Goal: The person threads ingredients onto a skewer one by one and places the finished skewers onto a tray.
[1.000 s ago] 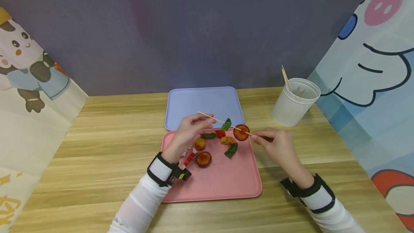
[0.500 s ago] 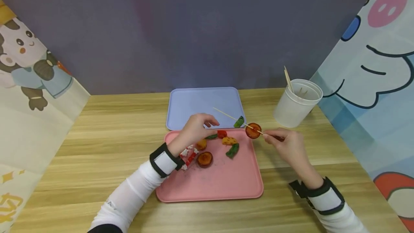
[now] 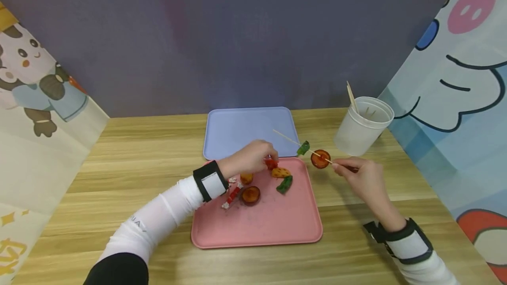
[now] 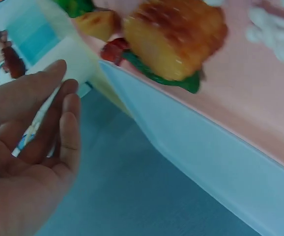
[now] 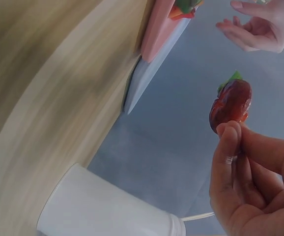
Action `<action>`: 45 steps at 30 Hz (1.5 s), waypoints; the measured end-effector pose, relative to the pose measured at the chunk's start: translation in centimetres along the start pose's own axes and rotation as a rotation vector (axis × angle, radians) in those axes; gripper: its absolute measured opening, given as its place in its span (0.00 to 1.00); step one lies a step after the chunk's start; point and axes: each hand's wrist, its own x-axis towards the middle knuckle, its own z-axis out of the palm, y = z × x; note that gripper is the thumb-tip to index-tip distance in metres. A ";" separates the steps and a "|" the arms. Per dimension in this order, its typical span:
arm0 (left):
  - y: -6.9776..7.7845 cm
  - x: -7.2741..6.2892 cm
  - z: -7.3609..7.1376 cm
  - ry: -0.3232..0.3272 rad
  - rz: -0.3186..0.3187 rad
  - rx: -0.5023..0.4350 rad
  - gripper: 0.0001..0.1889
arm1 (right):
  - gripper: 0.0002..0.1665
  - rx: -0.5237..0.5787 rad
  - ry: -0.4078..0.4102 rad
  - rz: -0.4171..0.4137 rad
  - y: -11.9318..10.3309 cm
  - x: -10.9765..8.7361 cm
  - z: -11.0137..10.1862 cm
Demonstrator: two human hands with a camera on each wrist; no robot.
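Observation:
My right hand [image 3: 366, 184] pinches the end of a thin wooden skewer [image 3: 291, 140] between thumb and forefinger, right of the pink tray [image 3: 277, 228]. On the skewer are a round red-brown slice [image 3: 320, 158], close to the fingertips, and a green leaf-like piece [image 3: 303, 148]; the far part is bare. My left hand [image 3: 253, 157] reaches over the tray's back edge, fingertips right at a small red piece [image 3: 271, 163]. In the left wrist view, the left hand [image 4: 39, 132] has relaxed fingers around nothing, with the food pieces beside it.
On the pink tray lie a yellow piece [image 3: 281, 172], a green piece [image 3: 284, 184], another round brown slice [image 3: 251, 195] and red-and-white pieces [image 3: 233, 195]. Behind it sits a blue tray [image 3: 249, 122]. A white bucket [image 3: 356, 133] with skewers stands at the back right.
My left hand has let go of the skewer's far part and moved down to the small red piece. My right hand has carried the skewer to the right.

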 end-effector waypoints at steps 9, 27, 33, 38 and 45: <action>-0.4 1.9 1.1 -0.108 0.148 0.262 0.12 | 0.05 -0.032 0.028 -0.004 0.7 0.1 -0.7; 0.7 3.5 2.8 -0.194 0.076 0.500 0.10 | 0.04 -0.037 0.053 0.010 2.0 0.0 -0.1; 1.0 3.6 2.8 -0.199 0.006 0.465 0.11 | 0.04 -0.033 0.053 0.005 2.0 0.1 -0.1; 1.1 3.8 2.7 -0.228 -0.025 0.438 0.13 | 0.04 -0.038 0.053 0.009 2.0 0.1 0.0; 1.2 3.5 2.7 -0.230 -0.074 0.425 0.13 | 0.04 -0.041 0.054 0.010 2.0 0.1 0.0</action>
